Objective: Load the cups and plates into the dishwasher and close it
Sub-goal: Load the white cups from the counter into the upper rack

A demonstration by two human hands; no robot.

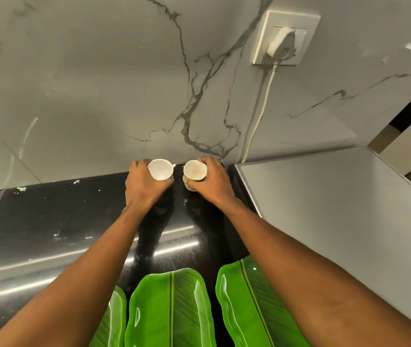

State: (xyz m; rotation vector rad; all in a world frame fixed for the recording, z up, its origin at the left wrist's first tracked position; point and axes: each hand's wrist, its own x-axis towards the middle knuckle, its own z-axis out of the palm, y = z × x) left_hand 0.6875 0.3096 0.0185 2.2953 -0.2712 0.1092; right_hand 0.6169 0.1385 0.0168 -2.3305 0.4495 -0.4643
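Two small white cups stand at the back of the black countertop, close to the marble wall. My left hand wraps around the left cup from its left side. My right hand grips the right cup, which has a patterned outside. Both cups are tilted slightly toward each other, mouths up and empty. Three green leaf-shaped plates lie near the front edge: a left plate partly under my left forearm, a middle plate, and a right plate partly under my right forearm. The dishwasher is out of sight.
A grey flat-topped appliance or cabinet stands at the right, against the counter. On the marble wall a white socket holds a plug, and its white cord drops behind the counter near the right cup.
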